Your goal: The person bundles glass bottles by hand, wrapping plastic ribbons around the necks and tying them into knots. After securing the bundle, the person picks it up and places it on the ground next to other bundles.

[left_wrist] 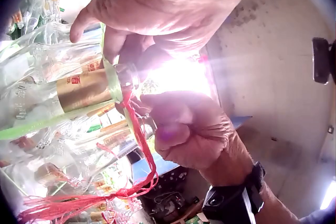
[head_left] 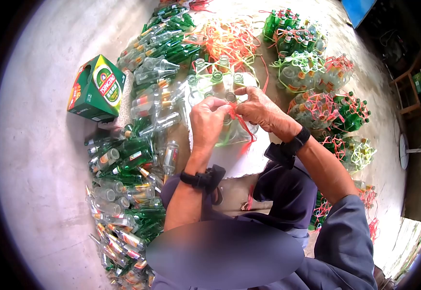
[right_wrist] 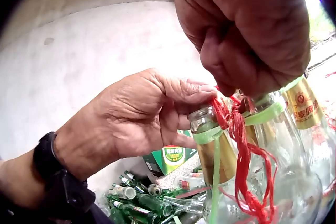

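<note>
A group of clear glass bottles stands upright before the person, their necks bound by a pale green plastic strap. Over the necks, my left hand pinches red plastic string between thumb and forefinger, beside a neck with a gold label. Opposite it, my right hand has its fingers curled tightly around the same red string, close above the bottle mouths. Loose red ends hang down the bottles' side in both wrist views. The right fingertips are partly hidden by the curled hand.
Many green and clear bottles lie piled along the left, with a green Tsingtao carton beside them. A heap of red and yellow straps lies beyond. Strapped bottle bundles line the right. A white sheet lies beneath the bottles.
</note>
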Demonstrator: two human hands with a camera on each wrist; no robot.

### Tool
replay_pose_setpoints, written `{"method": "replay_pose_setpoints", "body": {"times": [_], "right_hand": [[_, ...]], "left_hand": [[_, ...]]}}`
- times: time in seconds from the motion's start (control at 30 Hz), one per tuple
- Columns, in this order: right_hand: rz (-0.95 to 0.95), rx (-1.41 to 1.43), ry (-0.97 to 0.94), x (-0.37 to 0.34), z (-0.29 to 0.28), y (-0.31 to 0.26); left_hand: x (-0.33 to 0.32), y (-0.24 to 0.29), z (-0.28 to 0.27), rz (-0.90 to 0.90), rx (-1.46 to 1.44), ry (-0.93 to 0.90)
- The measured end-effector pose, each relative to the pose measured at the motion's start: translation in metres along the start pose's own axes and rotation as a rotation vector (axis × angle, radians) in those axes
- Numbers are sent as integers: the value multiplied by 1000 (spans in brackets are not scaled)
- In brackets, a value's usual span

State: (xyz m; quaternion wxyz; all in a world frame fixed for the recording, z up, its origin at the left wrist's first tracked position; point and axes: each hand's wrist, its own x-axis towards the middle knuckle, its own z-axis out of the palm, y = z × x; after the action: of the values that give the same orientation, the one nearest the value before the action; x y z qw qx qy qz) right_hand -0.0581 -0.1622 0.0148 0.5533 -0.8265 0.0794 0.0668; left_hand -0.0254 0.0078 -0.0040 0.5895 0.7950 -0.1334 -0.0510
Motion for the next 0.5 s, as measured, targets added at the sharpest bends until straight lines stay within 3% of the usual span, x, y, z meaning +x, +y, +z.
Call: {"method": "replay_pose_setpoints", "body": {"times": [0.13,0.5], "right_hand": [[67,40,53,-6,1,-8],[-228,-474,392,-32,29,1]], "left_hand": [[2,-6,1,-13,-55,0],[2,-3,2,-45,-119,14]]}}
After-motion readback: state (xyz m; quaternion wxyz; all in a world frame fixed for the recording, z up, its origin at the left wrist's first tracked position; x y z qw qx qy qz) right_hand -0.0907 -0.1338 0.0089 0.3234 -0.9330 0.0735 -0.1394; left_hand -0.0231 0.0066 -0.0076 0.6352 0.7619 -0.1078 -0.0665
